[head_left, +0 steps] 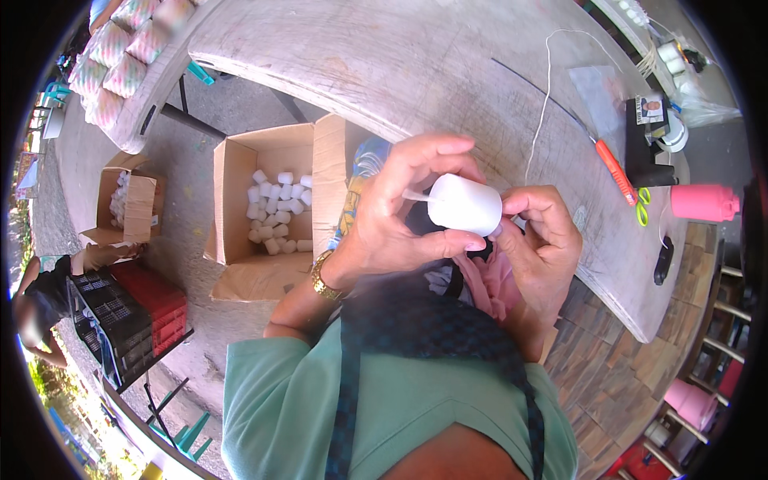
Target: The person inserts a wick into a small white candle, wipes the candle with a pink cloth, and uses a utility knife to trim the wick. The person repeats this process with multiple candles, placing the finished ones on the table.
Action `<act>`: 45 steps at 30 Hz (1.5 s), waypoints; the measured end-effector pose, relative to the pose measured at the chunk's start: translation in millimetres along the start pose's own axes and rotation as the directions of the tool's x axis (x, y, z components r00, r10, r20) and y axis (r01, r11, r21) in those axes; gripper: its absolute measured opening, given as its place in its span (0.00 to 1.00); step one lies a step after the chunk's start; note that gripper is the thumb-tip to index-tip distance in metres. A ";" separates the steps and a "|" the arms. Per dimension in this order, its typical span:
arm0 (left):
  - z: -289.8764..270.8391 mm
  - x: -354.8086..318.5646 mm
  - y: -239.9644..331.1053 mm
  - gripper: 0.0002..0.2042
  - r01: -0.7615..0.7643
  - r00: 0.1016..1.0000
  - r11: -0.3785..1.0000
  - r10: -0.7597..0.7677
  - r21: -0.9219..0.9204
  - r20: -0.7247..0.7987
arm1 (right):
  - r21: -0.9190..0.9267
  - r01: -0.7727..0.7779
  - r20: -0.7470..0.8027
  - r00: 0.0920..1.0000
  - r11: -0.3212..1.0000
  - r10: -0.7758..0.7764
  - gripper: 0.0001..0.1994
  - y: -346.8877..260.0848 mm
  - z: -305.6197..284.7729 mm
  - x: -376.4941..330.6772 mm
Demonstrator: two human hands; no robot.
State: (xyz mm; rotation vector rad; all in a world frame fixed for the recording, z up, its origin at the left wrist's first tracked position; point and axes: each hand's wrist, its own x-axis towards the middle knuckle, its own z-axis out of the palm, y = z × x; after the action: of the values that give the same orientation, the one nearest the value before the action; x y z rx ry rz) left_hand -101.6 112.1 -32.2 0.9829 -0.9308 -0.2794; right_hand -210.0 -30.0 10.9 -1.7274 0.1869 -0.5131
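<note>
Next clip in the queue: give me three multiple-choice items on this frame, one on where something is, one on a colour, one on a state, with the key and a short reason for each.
1. Where does the open cardboard box of small white cylinders stand?
A. On the ground to the person's left
B. On the round table
C. On the red crate

2. What colour is the handle of the tool lying on the table to the right of the hands?
A. Blue
B. Orange
C. Black

3. How is the white candle held?
A. Lying untouched on the table
B. In the left hand alone
C. Between both hands

Key: 1 A, the box sits on the bare ground beside the table edge. 2 B, the handle is bright orange. 3 C, the left hand wraps over it and the right hand touches its end.
</note>
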 end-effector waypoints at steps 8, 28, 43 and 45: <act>12.4 5.4 10.2 0.25 0.286 0.958 0.956 -0.286 0.059 -0.009 | -0.367 0.157 0.030 0.987 0.917 -0.157 0.07 3.3 0.2 6.9; 18.8 14.2 9.7 0.07 0.410 0.885 0.791 -0.465 -0.454 -0.009 | -0.409 0.305 -0.159 0.904 0.860 -0.396 0.04 10.2 1.6 16.0; 21.0 19.0 -0.4 0.06 0.061 0.997 0.951 -0.041 0.304 -0.071 | -0.150 0.378 -0.061 0.919 0.914 -0.390 0.05 13.7 -1.1 16.1; 20.8 18.8 0.3 0.06 0.142 0.986 0.976 -0.124 0.164 -0.115 | -0.123 0.363 -0.111 0.920 0.923 -0.377 0.07 12.8 2.9 16.5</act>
State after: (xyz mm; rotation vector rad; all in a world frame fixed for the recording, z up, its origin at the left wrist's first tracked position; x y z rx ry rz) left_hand -106.6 89.0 -17.1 1.2106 -0.8042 -0.2603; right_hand -192.1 -36.9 2.1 -1.8367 -0.0247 -0.9130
